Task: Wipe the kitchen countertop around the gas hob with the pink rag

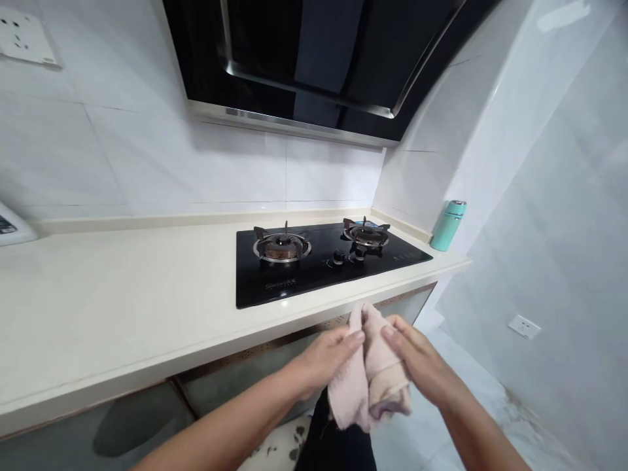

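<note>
Both of my hands hold a pale pink cloth in front of the counter's front edge, below the stove. My left hand grips the cloth's left side with fingers pinched on its top. My right hand grips the right side the same way. The cloth hangs folded between them, its lower end loose. Just beyond it lies a black glass gas stove with two burners and two knobs, set into the cream countertop.
A black range hood hangs above the stove. A teal bottle stands at the counter's far right corner by the tiled wall. Wall sockets sit low on the right wall and at the top left. A white appliance edge shows at far left.
</note>
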